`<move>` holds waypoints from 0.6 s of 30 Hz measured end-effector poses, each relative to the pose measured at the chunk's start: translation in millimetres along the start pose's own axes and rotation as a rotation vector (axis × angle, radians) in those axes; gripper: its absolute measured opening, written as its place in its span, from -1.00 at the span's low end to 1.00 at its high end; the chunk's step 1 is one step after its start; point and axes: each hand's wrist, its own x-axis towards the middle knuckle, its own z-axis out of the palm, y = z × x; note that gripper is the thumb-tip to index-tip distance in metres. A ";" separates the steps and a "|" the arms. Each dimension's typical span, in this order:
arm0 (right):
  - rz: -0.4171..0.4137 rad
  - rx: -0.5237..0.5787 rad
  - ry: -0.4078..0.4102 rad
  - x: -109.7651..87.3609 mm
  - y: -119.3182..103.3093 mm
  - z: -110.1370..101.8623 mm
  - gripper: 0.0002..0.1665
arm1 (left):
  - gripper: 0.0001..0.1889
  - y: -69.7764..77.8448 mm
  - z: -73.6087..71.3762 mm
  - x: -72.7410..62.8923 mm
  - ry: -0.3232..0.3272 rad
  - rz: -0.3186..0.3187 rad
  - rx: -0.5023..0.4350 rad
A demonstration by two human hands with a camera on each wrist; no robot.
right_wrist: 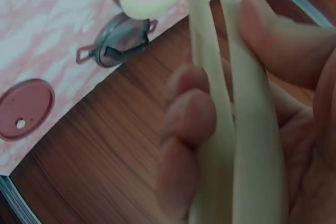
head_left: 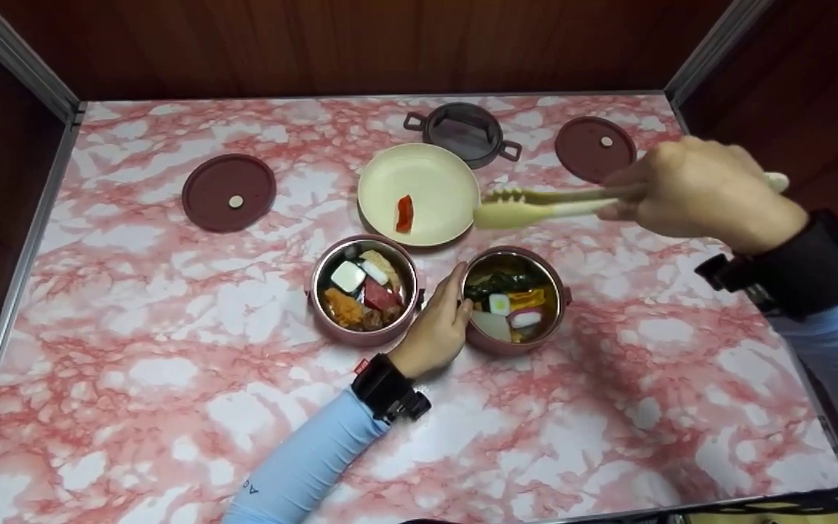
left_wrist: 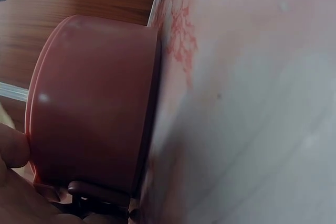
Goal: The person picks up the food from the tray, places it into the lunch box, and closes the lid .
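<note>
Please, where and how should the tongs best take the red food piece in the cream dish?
Probably across the middle of the red food piece, with the tongs coming down from above. It is a narrow strip lying roughly front to back, with bare surface of the cream dish along both long sides.

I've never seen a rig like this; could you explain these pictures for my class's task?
No robot here: a person is working bare-handed. The wide picture comes from a head camera looking down; the others come from the left wrist camera and the right wrist camera. On the pink-and-white table stand a left pot and a right pot, both holding pieces of food. Behind them lie a cream dish with a red piece, a dark lid, and a maroon lid on either side. The right hand holds pale yellow tongs; the left hand touches the right pot.
</note>
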 end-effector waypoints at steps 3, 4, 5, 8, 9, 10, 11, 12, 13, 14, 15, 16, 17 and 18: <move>0.020 0.044 0.074 14.4 -3.2 7.7 -0.35 | -0.37 0.1 -0.5 -0.1 -0.001 0.000 0.002; 0.030 0.055 0.091 19.8 -4.4 11.4 -0.34 | -0.37 0.0 -0.3 0.1 0.000 0.005 0.002; 0.033 0.069 0.103 25.3 -5.7 15.9 -0.34 | -0.37 -0.5 0.0 0.3 0.003 0.008 0.004; 0.037 0.113 0.102 42.3 -10.6 30.3 -0.36 | -0.37 -1.7 0.7 0.8 0.008 0.015 0.005; 0.040 0.130 0.084 47.9 -12.8 35.0 -0.35 | -0.37 -2.1 1.0 1.0 0.009 0.017 0.004; 0.039 0.145 0.063 53.1 -15.6 39.4 -0.35 | -0.38 -2.5 1.0 1.1 0.012 0.024 0.007; 0.042 0.161 0.041 58.2 -18.9 43.9 -0.34 | -0.38 -2.9 1.2 1.3 0.015 0.031 0.008; 0.047 0.172 0.023 63.0 -22.7 48.2 -0.34 | -0.38 -2.9 1.1 1.4 0.018 0.037 0.011; 0.055 0.184 0.006 67.8 -27.1 52.5 -0.36 | -0.39 -2.8 1.0 1.4 0.020 0.044 0.013; 0.062 0.195 -0.008 72.3 -31.7 56.3 -0.35 | -0.39 -2.9 1.2 1.4 0.024 0.053 0.017; 0.070 0.198 -0.018 76.4 -36.5 59.6 -0.36 | -0.40 -3.2 1.4 1.6 0.027 0.058 0.022; 0.073 0.200 -0.021 80.3 -41.4 63.0 -0.38 | -0.40 -3.2 1.3 1.6 0.029 0.061 0.027; 0.079 0.206 -0.020 84.0 -46.3 66.0 -0.40 | -0.40 -3.1 1.2 1.7 0.028 0.057 0.028; 0.081 0.210 -0.016 87.4 -51.0 68.5 -0.42 | -0.40 -3.2 1.2 1.9 0.027 0.051 0.030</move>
